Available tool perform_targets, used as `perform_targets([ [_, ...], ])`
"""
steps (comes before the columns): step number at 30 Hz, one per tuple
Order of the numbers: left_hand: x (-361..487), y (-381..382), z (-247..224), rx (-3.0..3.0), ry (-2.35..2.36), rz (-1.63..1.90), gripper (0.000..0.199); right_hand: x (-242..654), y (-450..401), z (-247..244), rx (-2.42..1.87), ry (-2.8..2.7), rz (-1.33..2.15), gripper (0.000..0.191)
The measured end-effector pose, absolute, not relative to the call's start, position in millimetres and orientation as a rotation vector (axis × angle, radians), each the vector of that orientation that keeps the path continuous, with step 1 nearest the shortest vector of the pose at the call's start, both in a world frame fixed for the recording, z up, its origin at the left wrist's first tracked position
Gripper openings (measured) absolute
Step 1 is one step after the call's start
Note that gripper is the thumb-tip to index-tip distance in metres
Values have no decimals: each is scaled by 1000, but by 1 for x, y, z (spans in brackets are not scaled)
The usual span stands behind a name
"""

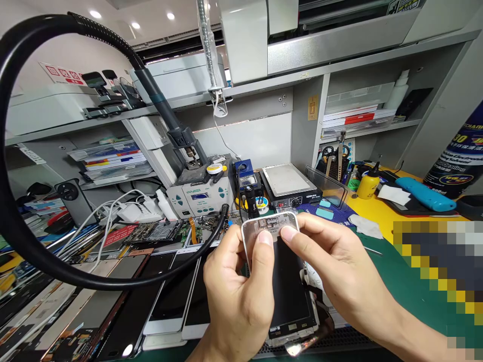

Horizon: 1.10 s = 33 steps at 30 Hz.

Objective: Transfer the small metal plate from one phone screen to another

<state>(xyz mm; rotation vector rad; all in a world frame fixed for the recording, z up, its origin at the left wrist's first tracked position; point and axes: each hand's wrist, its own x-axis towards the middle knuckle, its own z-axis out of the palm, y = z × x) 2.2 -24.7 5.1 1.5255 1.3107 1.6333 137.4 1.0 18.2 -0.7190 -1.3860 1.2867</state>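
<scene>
Phone (290, 289) upright-ish between both hands, above bench. Left hand (243, 291) grips left edge, fingers curled behind, thumb on printed metal blade (272, 224) at top. Right hand (335, 256) pinches top right corner, thumb near blade. Loose screens (171, 289) lie left, black hose (113, 282) looping over them.

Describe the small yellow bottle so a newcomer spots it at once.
Find the big dark can at the view's right edge. Go left past the light-blue handle to the small upright bottle. Its yellow body and thin black pointed tip set it apart from both.
</scene>
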Motion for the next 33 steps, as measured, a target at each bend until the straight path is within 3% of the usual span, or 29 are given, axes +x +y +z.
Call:
perform_targets([
  [33,1,-23,5,1708,1393,1700,30,135,1,20,-769,-1385,1293,23],
])
